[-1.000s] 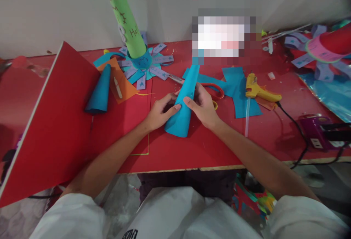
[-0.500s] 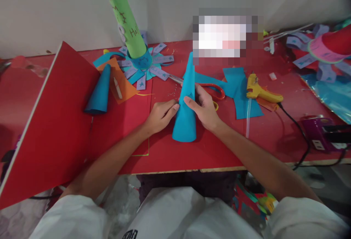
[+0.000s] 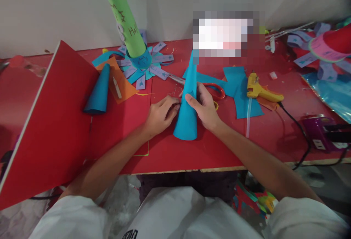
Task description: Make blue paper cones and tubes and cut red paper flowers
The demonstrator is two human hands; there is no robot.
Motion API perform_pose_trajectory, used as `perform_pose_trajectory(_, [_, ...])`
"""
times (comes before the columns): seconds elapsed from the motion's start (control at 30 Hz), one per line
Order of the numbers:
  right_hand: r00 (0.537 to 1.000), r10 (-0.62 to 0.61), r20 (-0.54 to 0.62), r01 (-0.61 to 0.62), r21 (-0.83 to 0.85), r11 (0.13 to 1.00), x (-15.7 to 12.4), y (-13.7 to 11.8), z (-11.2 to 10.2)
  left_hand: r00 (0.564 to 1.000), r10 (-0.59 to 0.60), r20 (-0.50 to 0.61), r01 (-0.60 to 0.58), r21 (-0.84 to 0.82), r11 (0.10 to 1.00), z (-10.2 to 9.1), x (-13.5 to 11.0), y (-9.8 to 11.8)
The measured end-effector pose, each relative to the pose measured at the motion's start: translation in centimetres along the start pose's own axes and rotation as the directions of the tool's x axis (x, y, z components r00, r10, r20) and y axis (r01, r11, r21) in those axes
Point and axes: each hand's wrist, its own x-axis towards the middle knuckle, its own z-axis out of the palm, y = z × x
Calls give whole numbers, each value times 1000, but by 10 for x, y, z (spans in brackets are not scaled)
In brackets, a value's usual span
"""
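1. The cone (image 3: 187, 120) is stood upright at the centre of the table (image 3: 219, 147), tip toward 12 o'clock.
2. It is gripped mid-height by the right hand (image 3: 205, 110) from 3 o'clock.
3. Its side is pressed from 9 o'clock by the left hand (image 3: 160, 115), fingers curled, nothing clasped.
4. Risk: if pressure is eased too soon, the seam could spring open; if it is squeezed harder, the paper could be creased.
5. Scissors (image 3: 218, 90) lie just behind the right hand.
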Motion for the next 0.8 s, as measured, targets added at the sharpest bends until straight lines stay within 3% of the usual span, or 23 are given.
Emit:
perform_pose_trajectory(0.27, [998, -59, -21, 57, -91, 994, 0, -4, 3, 998, 62, -28, -60, 63, 996, 2, -1, -1])
perform_pose_trajectory(0.47, [1000, -3, 1, 3, -43, 999, -1, -4, 5, 992, 126, -32, -121, 121, 985, 3, -2, -2])
perform_pose_trajectory(0.8, [996, 84, -1, -84, 44, 995, -1, 1, 4, 992, 114, -45, -107, 127, 986, 5, -3, -3])
